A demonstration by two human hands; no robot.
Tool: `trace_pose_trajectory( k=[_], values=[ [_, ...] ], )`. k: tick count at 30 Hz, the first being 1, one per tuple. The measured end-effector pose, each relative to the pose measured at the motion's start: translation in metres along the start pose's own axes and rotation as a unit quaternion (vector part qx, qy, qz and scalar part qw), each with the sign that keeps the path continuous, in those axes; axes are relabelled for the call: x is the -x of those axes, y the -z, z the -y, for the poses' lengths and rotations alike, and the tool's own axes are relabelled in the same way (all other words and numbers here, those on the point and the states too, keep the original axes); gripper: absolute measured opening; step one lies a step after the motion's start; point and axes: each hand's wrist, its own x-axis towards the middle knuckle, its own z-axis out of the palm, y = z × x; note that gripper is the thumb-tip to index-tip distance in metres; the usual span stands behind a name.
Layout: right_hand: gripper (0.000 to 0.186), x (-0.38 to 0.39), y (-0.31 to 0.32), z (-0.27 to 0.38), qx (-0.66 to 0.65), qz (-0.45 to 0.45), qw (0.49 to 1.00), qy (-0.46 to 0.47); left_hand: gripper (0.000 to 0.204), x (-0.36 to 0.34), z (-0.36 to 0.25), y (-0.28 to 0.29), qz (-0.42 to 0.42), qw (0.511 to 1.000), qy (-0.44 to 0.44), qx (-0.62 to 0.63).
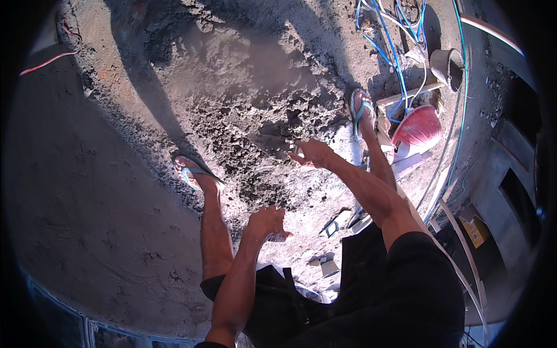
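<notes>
A dull grey trowel point(270, 141) shows against dark grey mortar point(243, 119), speckled with near-black lumps and turning an even brown-grey toward the upper edge of the ground point(307, 200), itself pale grey and almost white in sunlight. Turquoise straps cross the sandals point(196, 170); the worker's clothing point(418, 284) is solid black. Blue and white cables point(396, 58) brighten the ground's upper right corner, with a red container point(420, 127) dusted in white, while a pinkish-red cord point(52, 60) lines the upper left.

Trowel point(272, 143), its handle hidden by the right hand point(315, 153)
</notes>
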Motion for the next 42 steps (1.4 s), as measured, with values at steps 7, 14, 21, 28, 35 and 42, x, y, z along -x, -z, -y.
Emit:
trace_pose_trajectory(
  k=[7,14,21,28,35,42],
  values=[
    [0.053,-0.009,0.099,-0.169,0.079,-0.147,0.986,-0.03,0.052,-0.014,-0.018,-0.005,0.071,0.995,0.073,-0.005],
    [0.052,-0.001,0.123,-0.187,-0.364,-0.06,0.902,-0.226,0.046,-0.039,-0.012,-0.024,0.039,0.998,0.047,-0.002],
    [0.05,0.057,0.071,-0.119,-0.789,0.145,0.58,-0.139,0.056,-0.055,-0.001,-0.035,0.126,0.988,0.089,0.025],
    [0.047,0.118,0.092,-0.068,-0.775,0.142,0.592,-0.169,0.052,0.012,-0.022,-0.019,-0.06,0.973,0.22,-0.045],
    [0.045,0.168,0.182,-0.07,-0.483,-0.146,0.863,0.042,0.036,0.145,-0.162,0.017,-0.405,0.85,0.337,0.013],
    [0.052,0.236,0.267,-0.13,-0.26,-0.238,0.934,0.062,0.036,0.173,-0.324,-0.09,-0.501,0.753,0.414,0.109]
  ],
)
